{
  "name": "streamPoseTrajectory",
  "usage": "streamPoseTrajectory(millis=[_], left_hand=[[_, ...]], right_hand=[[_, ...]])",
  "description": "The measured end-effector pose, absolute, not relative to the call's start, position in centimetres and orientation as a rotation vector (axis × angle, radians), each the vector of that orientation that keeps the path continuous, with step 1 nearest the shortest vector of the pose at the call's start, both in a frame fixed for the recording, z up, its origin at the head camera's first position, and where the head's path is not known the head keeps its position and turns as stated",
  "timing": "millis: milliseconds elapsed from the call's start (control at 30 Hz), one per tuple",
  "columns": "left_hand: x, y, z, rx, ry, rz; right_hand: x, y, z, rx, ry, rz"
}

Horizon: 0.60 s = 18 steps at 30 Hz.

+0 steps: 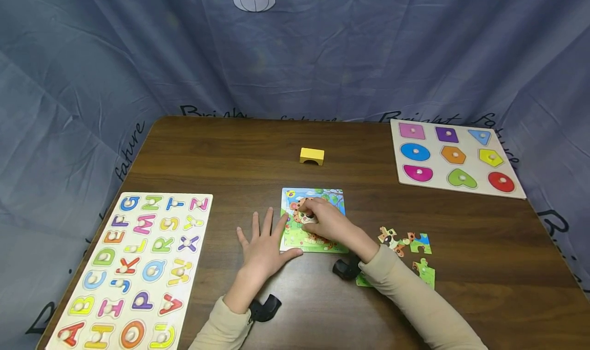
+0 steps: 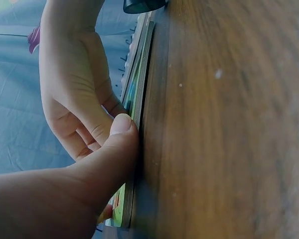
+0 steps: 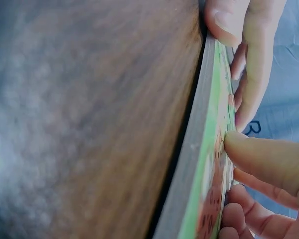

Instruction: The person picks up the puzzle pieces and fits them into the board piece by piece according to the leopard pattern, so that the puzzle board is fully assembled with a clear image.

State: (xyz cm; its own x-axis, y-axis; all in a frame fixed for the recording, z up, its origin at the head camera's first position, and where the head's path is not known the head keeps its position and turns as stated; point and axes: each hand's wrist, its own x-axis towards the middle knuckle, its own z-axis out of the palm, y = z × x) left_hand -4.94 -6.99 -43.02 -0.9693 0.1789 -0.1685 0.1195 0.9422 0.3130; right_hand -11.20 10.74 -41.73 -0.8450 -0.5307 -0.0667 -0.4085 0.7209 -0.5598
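Observation:
A small jigsaw puzzle board [image 1: 313, 245] with a cartoon animal scene lies flat in the middle of the table. My left hand [image 1: 264, 250] has its fingers spread, the index finger and thumb touching the board's left and lower edge. Over the middle of the picture, my right hand [image 1: 326, 221] is bent with thumb and fingers on either side of a puzzle piece [image 1: 308, 217]. In the right wrist view, the thumb [image 3: 244, 144] presses at the board's surface, and a slightly raised piece edge shows by the fingers. The palm hides part of the picture.
Loose puzzle pieces [image 1: 421, 242] lie right of the board, some partly under the right sleeve. A letter board [image 1: 203, 227] stands at left, a shape board [image 1: 438, 181] at back right. A yellow arch block [image 1: 312, 154] sits behind the puzzle, before a blue curtain [image 1: 295, 58].

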Motion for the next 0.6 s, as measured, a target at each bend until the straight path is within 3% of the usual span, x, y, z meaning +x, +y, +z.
streamPoseTrajectory(millis=[333, 600], left_hand=[[-5.0, -7.0, -43.1, 0.235, 2.903, 0.434], [-4.8, -6.9, -43.1, 0.223, 2.885, 0.451]], right_hand=[[-11.6, 11.7, -41.8, -0.792, 2.609, -0.889], [-11.0, 18.5, -40.1, -0.691, 2.638, -0.978]])
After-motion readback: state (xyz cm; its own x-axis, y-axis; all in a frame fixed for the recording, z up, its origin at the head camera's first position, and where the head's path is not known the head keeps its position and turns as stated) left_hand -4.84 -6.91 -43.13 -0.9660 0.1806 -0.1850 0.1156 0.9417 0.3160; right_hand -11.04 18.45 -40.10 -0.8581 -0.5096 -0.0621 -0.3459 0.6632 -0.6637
